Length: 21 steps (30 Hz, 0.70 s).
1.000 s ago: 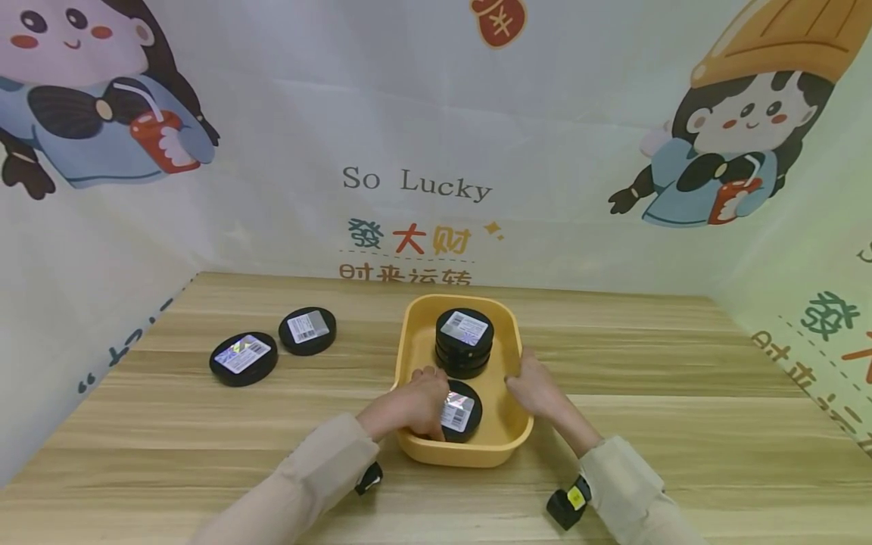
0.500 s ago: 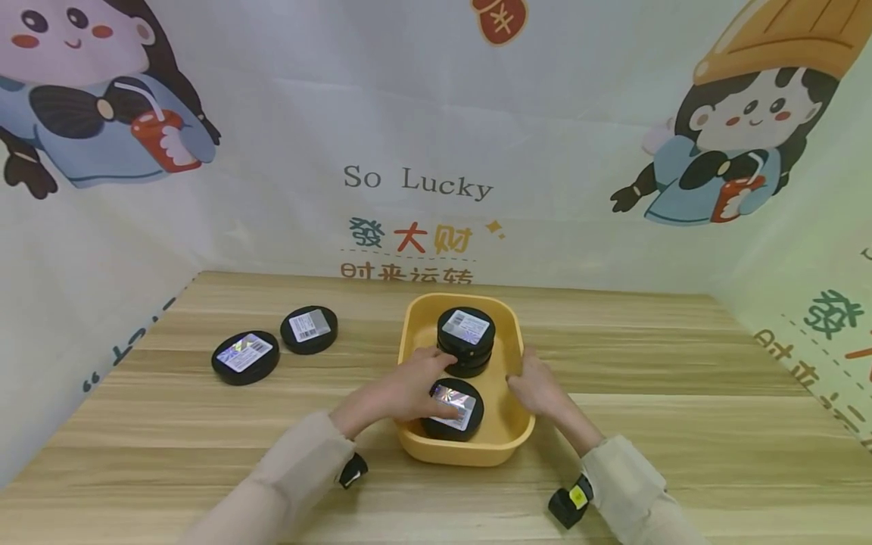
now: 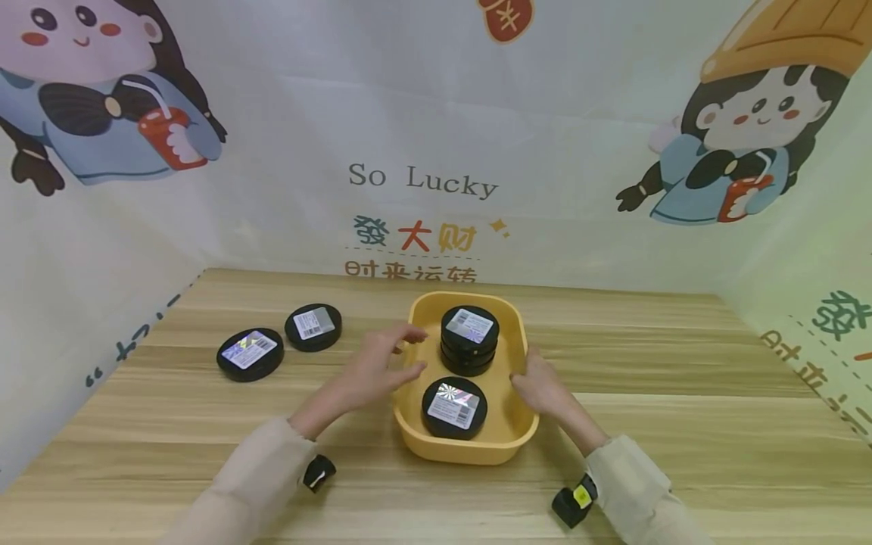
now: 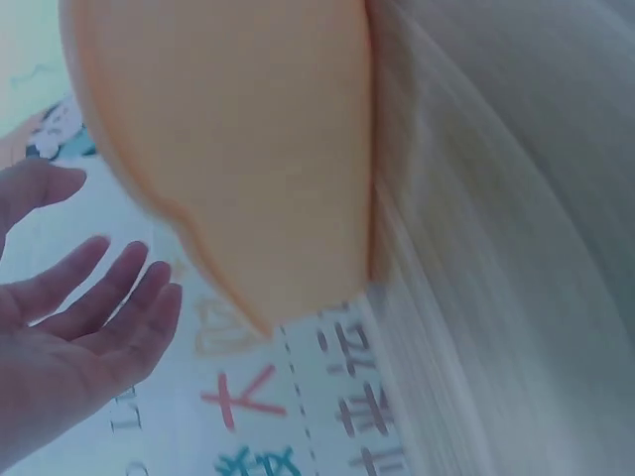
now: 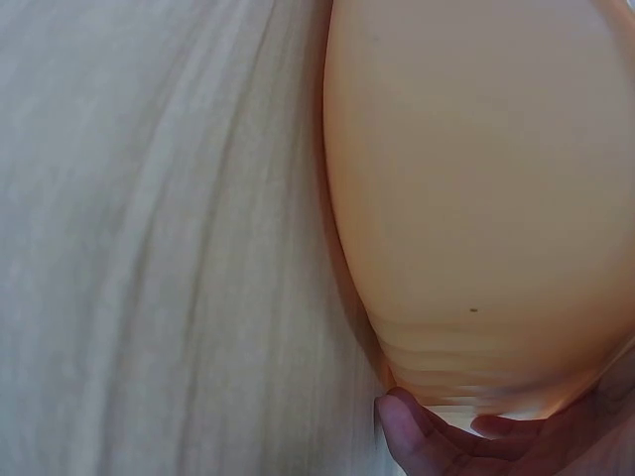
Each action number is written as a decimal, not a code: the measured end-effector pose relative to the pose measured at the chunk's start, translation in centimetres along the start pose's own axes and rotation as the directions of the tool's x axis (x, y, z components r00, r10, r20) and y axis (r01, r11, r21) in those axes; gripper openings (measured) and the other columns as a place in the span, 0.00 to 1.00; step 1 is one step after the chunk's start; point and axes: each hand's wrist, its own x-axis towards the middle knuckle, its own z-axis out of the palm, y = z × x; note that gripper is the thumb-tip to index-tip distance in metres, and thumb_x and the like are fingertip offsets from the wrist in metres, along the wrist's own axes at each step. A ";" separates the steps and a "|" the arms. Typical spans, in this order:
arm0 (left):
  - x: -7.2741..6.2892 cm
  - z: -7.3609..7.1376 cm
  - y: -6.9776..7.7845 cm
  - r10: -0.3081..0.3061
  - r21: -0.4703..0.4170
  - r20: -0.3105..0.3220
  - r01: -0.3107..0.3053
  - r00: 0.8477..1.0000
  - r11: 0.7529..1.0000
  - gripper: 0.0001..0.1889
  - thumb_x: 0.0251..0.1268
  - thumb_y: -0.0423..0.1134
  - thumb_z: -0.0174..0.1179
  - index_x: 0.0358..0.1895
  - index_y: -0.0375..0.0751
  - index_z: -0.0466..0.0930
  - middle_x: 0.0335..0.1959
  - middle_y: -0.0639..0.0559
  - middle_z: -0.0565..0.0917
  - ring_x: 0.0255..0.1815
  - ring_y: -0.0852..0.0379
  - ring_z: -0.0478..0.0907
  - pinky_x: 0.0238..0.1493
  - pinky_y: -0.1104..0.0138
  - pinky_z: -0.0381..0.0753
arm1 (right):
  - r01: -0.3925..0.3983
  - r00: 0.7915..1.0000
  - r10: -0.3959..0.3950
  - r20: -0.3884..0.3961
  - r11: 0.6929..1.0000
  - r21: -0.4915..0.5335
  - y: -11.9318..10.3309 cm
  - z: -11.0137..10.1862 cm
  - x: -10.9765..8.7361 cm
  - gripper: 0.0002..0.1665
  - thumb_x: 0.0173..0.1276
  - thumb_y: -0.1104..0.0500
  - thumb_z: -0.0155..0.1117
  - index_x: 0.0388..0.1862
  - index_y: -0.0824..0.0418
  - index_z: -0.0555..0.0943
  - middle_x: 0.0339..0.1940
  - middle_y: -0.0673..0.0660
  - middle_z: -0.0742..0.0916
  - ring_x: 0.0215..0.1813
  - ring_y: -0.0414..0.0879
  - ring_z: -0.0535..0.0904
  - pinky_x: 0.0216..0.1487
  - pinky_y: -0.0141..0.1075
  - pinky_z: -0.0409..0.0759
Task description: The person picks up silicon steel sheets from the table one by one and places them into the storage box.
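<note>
A yellow plastic bin (image 3: 507,405) stands on the table. Its back part holds a stack of flat round black discs (image 3: 470,329) with white labels, and one more labelled black disc (image 3: 454,409) lies flat at the front. My left hand (image 3: 368,371) hovers at the bin's left rim with fingers spread, holding nothing. In the left wrist view the same hand (image 4: 84,347) is apart from the bin's outer wall (image 4: 228,139). My right hand (image 3: 545,390) grips the right rim, thumb inside; the right wrist view shows its fingers (image 5: 417,431) against the outer wall.
Two more black discs, one nearer (image 3: 250,354) and one farther (image 3: 313,327), lie on the wooden table (image 3: 654,424) left of the bin. A printed cloth backdrop (image 3: 422,113) rises behind and at both sides.
My left hand has let go of the front disc, lifted out of the bin and moved left. That disc stays in the bin. My right hand keeps its grip on the rim.
</note>
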 end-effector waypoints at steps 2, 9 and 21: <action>-0.3 -0.7 -0.6 0.002 0.001 -0.046 -0.002 0.999 1.000 0.18 0.52 0.28 0.59 0.48 0.27 0.71 0.44 0.36 0.78 0.46 0.45 0.74 0.44 0.57 0.74 | -0.003 1.000 0.003 0.000 1.000 -0.002 0.0 0.0 0.0 0.21 0.56 0.68 0.48 0.47 0.81 0.61 0.41 0.76 0.76 0.42 0.61 0.73 0.44 0.49 0.73; -2.0 -2.9 -3.1 0.000 0.141 -0.156 0.022 0.988 0.990 0.17 0.49 0.28 0.61 0.44 0.27 0.73 0.39 0.37 0.80 0.42 0.45 0.76 0.37 0.59 0.77 | -0.011 1.000 0.011 0.000 1.000 -0.006 0.0 0.0 0.0 0.21 0.57 0.67 0.48 0.47 0.80 0.61 0.40 0.75 0.76 0.41 0.60 0.73 0.44 0.49 0.73; -5.6 -7.3 -5.8 -0.131 0.228 -0.174 0.169 0.976 0.959 0.16 0.50 0.28 0.61 0.44 0.26 0.73 0.40 0.34 0.79 0.40 0.42 0.76 0.37 0.55 0.75 | -0.011 1.000 0.011 -0.007 1.000 0.002 0.2 0.1 0.1 0.21 0.56 0.68 0.48 0.47 0.80 0.62 0.39 0.75 0.76 0.40 0.60 0.74 0.41 0.48 0.74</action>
